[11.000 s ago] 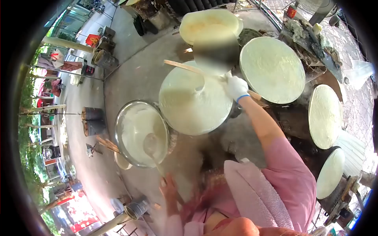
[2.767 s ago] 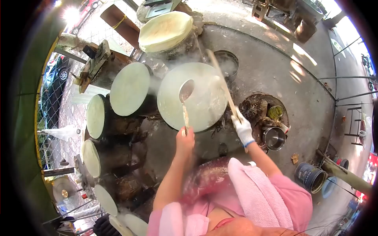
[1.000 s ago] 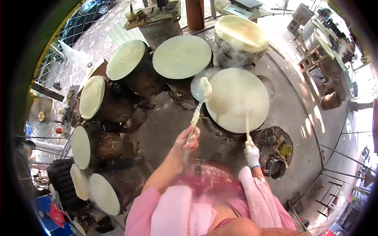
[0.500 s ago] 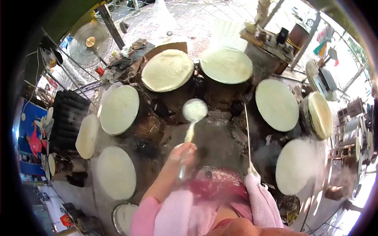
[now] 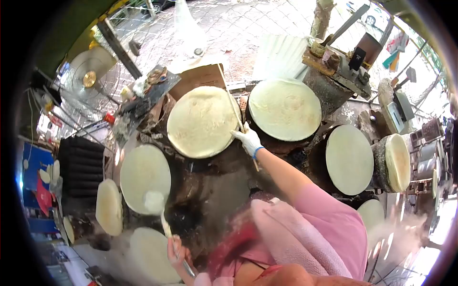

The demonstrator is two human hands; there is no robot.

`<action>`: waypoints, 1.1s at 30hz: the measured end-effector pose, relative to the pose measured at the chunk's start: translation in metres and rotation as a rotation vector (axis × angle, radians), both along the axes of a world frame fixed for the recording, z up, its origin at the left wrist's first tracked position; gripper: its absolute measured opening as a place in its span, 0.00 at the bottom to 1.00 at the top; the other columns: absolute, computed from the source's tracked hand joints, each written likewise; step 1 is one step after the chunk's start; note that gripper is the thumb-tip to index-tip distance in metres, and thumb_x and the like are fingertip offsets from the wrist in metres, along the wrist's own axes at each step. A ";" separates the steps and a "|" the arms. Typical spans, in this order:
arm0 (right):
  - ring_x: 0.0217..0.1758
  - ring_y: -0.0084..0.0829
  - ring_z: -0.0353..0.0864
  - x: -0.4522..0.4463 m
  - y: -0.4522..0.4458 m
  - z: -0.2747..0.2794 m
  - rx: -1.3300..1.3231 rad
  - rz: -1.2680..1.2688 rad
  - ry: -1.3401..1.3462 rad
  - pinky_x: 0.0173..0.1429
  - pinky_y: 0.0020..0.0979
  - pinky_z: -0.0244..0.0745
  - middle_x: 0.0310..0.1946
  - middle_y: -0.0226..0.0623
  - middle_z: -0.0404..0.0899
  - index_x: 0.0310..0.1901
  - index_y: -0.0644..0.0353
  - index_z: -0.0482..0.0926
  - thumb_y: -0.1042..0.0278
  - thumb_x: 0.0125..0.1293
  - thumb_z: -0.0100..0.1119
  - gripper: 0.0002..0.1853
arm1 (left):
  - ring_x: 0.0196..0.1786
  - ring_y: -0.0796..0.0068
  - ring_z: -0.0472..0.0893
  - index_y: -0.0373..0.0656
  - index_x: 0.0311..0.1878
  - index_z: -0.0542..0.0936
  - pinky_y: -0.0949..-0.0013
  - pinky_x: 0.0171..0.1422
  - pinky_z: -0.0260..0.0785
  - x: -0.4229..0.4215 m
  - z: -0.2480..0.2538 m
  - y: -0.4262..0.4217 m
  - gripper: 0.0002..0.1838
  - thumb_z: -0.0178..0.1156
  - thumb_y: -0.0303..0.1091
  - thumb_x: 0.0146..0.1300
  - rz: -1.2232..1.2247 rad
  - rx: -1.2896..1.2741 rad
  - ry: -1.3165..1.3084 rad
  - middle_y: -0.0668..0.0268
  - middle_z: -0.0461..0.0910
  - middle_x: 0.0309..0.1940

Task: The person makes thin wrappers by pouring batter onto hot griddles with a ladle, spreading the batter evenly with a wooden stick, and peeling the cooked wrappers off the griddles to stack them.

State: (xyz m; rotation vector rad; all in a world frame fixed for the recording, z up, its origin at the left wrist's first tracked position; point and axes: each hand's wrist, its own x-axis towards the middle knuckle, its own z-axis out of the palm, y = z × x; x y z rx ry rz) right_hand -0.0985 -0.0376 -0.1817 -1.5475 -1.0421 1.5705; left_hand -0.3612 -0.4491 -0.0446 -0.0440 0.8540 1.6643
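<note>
My left hand, bare, is closed round the handle of a ladle. The bowl of the ladle is over the lower edge of a round pale griddle at the left. My right hand, in a white glove with a blue cuff, grips a long thin wooden stick. Its fingertips are at the right edge of a round griddle covered by a pale, wrinkled sheet of batter. Just right of the stick is another coated griddle.
More round griddles curve round me on both sides. A stack of pale flat sheets stands at the right. Steam drifts at both lower sides. A fan, black ribbed rolls and a cluttered stand are farther out.
The ladle has moved down and left, to the left griddle. My gloved hand has gone up and left with the stick, to the upper griddle. The view has shifted slightly.
</note>
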 end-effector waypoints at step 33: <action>0.40 0.21 0.81 0.135 0.135 0.097 0.468 -0.429 -0.253 0.46 0.27 0.78 0.40 0.34 0.84 0.57 0.66 0.79 0.72 0.55 0.68 0.25 | 0.06 0.84 0.57 0.37 0.49 0.73 0.73 0.11 0.49 -0.086 -0.023 0.291 0.22 0.38 0.47 0.81 -0.288 -0.095 -0.129 0.77 0.65 0.16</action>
